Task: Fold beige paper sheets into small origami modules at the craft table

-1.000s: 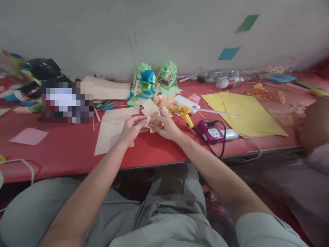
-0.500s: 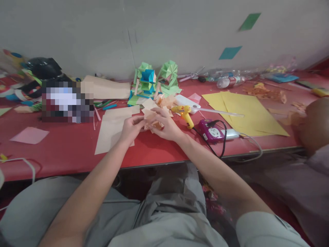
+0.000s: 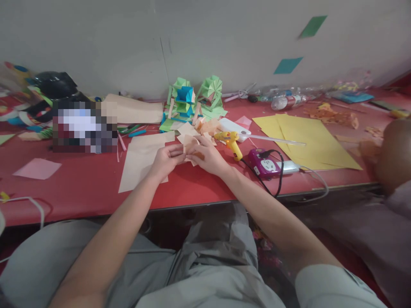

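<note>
Between my two hands is a small folded piece of peach paper (image 3: 189,144), partly hidden by the fingers. My left hand (image 3: 168,160) pinches its left edge between thumb and fingers. My right hand (image 3: 208,155) is closed on its right side, with the fingertips close to those of the left. A cream paper sheet (image 3: 138,158) lies flat under and beside my left hand. Just right of my right hand rests a yellow glue gun (image 3: 231,144) with a clear glue stick (image 3: 276,140) poking out behind it.
Behind my hands stand green and blue folded paper models (image 3: 184,100). To the right are a purple power socket (image 3: 265,164) with cables and yellow paper sheets (image 3: 316,143). A pink paper square (image 3: 37,168) lies left. Another person's arm (image 3: 393,154) rests at the right edge.
My left hand has shifted slightly right, closer to my right hand. The folded peach paper has turned between the fingers and is more covered. The things on the table have stayed put.
</note>
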A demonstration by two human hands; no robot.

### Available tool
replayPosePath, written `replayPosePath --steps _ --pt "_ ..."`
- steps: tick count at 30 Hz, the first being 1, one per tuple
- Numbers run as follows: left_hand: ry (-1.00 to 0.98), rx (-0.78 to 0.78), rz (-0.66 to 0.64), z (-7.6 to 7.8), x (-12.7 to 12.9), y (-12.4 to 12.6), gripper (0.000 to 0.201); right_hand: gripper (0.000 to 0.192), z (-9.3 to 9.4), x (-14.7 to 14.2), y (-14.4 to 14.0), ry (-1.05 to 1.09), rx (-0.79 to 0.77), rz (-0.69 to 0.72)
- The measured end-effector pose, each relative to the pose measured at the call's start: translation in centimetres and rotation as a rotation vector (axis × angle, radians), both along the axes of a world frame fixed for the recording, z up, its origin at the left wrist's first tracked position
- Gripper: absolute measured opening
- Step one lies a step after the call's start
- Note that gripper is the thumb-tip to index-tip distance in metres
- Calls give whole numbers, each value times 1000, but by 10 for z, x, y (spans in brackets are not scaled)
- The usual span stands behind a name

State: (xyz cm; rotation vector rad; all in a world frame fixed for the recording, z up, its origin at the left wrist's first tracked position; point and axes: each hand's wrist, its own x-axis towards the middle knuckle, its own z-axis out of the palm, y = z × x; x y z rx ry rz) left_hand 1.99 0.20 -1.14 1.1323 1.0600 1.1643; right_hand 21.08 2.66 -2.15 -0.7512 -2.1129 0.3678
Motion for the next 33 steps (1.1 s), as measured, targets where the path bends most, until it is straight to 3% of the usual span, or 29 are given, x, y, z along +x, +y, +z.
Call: replayPosePath --steps 11,20,33 --pt "-38 -30 -103 2 -3 0 64 10 -1 1 1 -6 3 8" --pt "-79 -66 -118 3 -1 -1 56 10 2 1 -1 2 -13 48" --pt "-21 -39 -101 2 -3 -3 59 7 0 0 -1 7 -34 23"
